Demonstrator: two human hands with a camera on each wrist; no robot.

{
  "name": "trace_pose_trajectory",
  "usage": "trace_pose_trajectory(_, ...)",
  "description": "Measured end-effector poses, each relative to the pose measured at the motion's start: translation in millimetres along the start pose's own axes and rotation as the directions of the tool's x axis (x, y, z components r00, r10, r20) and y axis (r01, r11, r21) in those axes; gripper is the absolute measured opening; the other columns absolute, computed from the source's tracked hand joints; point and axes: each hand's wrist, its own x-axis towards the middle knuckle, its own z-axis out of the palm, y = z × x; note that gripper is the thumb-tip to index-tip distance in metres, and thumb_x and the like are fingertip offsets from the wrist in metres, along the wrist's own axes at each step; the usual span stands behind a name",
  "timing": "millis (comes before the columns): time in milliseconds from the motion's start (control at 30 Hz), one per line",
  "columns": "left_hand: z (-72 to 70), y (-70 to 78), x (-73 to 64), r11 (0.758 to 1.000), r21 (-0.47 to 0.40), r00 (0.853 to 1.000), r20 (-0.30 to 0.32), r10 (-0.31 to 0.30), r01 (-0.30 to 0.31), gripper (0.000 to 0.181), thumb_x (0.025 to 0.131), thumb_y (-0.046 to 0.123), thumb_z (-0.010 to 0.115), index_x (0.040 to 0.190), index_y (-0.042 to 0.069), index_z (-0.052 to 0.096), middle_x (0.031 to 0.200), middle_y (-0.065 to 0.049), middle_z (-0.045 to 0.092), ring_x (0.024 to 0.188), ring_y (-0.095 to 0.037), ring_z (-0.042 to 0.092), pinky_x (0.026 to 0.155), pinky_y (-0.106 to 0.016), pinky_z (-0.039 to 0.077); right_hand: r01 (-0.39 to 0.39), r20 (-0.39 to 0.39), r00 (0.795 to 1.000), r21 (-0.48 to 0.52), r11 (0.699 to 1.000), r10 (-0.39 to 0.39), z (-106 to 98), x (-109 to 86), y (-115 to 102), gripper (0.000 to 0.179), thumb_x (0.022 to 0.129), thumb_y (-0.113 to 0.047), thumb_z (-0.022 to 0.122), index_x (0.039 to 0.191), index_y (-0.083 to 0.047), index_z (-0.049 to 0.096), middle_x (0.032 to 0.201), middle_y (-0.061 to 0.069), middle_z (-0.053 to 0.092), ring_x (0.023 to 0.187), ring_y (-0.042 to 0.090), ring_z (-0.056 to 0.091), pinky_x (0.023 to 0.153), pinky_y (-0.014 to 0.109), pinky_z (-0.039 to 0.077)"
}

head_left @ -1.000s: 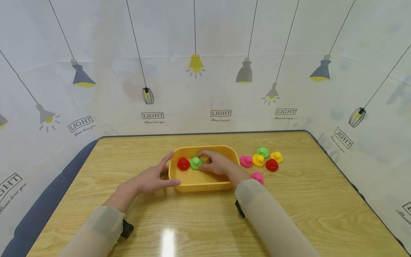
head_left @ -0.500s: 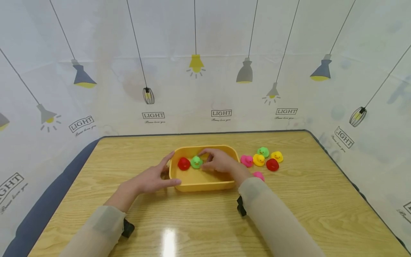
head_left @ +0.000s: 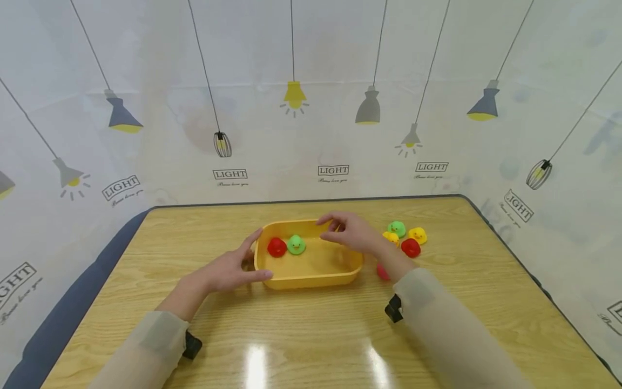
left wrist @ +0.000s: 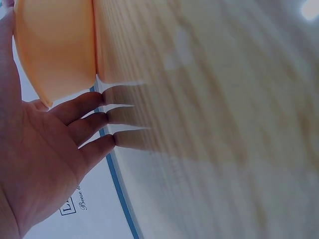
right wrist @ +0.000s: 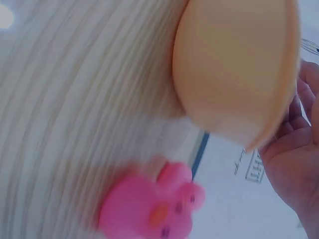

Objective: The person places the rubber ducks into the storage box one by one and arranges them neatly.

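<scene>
A yellow plastic tub (head_left: 311, 281) sits on the wooden table with a red rubber duck (head_left: 277, 247) and a green rubber duck (head_left: 296, 245) side by side in its left part. My left hand (head_left: 232, 271) rests against the tub's left end, thumb at the front rim and index finger toward the back corner. In the left wrist view its other fingers (left wrist: 89, 124) reach straight past the tub wall to the tabletop. Over the tub's right end hovers my right hand (head_left: 353, 232), fingers loosely bent, holding nothing. The right wrist view shows it behind the tub wall (right wrist: 234, 64).
Right of the tub lie a green duck (head_left: 396, 228), two yellow ducks, one at the far side (head_left: 418, 235), and a red duck (head_left: 411, 248). A pink duck (head_left: 383, 272) is partly covered by my right forearm; pink ducks (right wrist: 144, 209) show in the right wrist view.
My right hand has left the green duck in the tub, rising and moving right to the tub's right end. The left hand stays at the left end.
</scene>
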Motion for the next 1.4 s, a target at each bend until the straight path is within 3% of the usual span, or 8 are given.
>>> trace_pose_trajectory(200, 0.7, -0.5, -1.7, 1.000, 0.000, 1.000, 0.001, -0.011, 0.011, 0.119, 0.092, 0.077, 0.073, 0.177, 0.042, -0.004, 0.159, -0.019, 0.060, 0.139, -0.039, 0.061, 0.121, -0.068, 0.044, -0.028, -0.021, 0.999, -0.003, 1.000, 0.028, -21, -26.6, 10, 0.029, 0.104, -0.030, 0.079, 0.131, -0.019, 0.075, 0.107, 0.006, 0.070, 0.089, 0.022, 0.059, 0.073, 0.029, 0.051)
trace_pose_trajectory(333, 0.6, 0.2, -2.2, 1.000, 0.001, 1.000, -0.002, -0.016, 0.016, 0.119, 0.092, 0.078, 0.072, 0.176, 0.043, -0.004, 0.160, -0.020, 0.059, 0.141, -0.041, 0.059, 0.123, -0.069, 0.042, -0.012, -0.042, 0.999, 0.003, 1.000, 0.012, -33, -43.1, 25, 0.030, 0.105, -0.029, 0.077, 0.130, -0.014, 0.075, 0.101, 0.006, 0.070, 0.081, 0.021, 0.060, 0.066, 0.026, 0.052)
trace_pose_trajectory(467, 0.9, 0.9, -1.9, 1.000, -0.002, 1.000, -0.004, -0.027, 0.027, 0.119, 0.090, 0.080, 0.072, 0.176, 0.045, -0.003, 0.161, -0.020, 0.059, 0.144, -0.043, 0.057, 0.125, -0.069, 0.040, 0.001, -0.058, 0.998, -0.009, 1.000, -0.001, -44, -60.6, 39, 0.031, 0.105, -0.028, 0.077, 0.130, -0.010, 0.075, 0.097, 0.007, 0.071, 0.080, 0.022, 0.062, 0.069, 0.026, 0.053)
trace_pose_trajectory(633, 1.5, 1.4, -1.7, 0.999, -0.009, 0.999, 0.001, -0.039, 0.039, 0.120, 0.089, 0.081, 0.072, 0.176, 0.046, -0.003, 0.164, -0.021, 0.056, 0.149, -0.045, 0.054, 0.126, -0.071, 0.038, -0.039, -0.061, 0.997, -0.043, 0.998, 0.037, -54, -80.3, 56, 0.030, 0.104, -0.029, 0.079, 0.128, -0.012, 0.077, 0.097, 0.004, 0.069, 0.078, 0.019, 0.057, 0.065, 0.025, 0.048)
trace_pose_trajectory(1033, 0.3, -1.0, -1.4, 1.000, 0.012, 1.000, -0.007, -0.008, 0.008, 0.118, 0.092, 0.078, 0.071, 0.177, 0.042, -0.003, 0.158, -0.020, 0.060, 0.141, -0.040, 0.060, 0.124, -0.069, 0.041, -0.044, -0.046, 0.998, -0.113, 0.993, 0.039, -63, -115.4, 79, 0.030, 0.104, -0.026, 0.079, 0.127, -0.008, 0.076, 0.094, 0.000, 0.068, 0.082, 0.015, 0.055, 0.068, 0.024, 0.045)
trace_pose_trajectory(1400, 0.6, -0.6, -1.3, 1.000, 0.011, 1.000, -0.005, -0.012, 0.012, 0.118, 0.091, 0.081, 0.070, 0.176, 0.044, -0.004, 0.161, -0.022, 0.058, 0.144, -0.043, 0.058, 0.124, -0.070, 0.039, -0.131, 0.037, 0.990, -0.075, 0.988, 0.135, -64, -128.8, 93, 0.031, 0.103, -0.032, 0.080, 0.129, -0.015, 0.076, 0.096, 0.003, 0.068, 0.081, 0.018, 0.057, 0.066, 0.024, 0.046)
